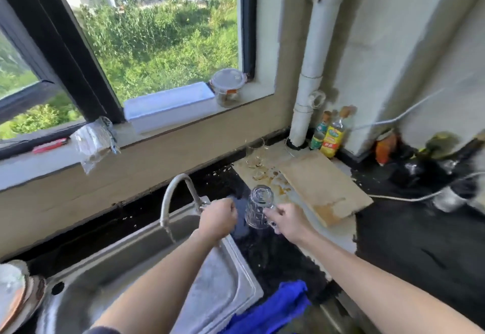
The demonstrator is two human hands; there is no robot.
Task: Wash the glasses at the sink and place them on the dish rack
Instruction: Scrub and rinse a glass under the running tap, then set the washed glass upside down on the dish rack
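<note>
Glass [259,207] hangs mouth-down just right of the sink [126,252], our right hand [288,220] pinching it near the rim, likely so water drains out. Our left hand [217,218] curls round what seems a dark cloth [239,215], blurred, just beside it for wiping.

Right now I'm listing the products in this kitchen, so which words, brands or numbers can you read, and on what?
No text can be read for certain.
Yellow bottle: label with a red band, characters too blurred.
Green bottle: label too blurred.
Lidded jar on the windowsill: orange sticker, too small.
Glass in the right hand: pattern only, no text.
Cloth in the left hand: no text.
</note>
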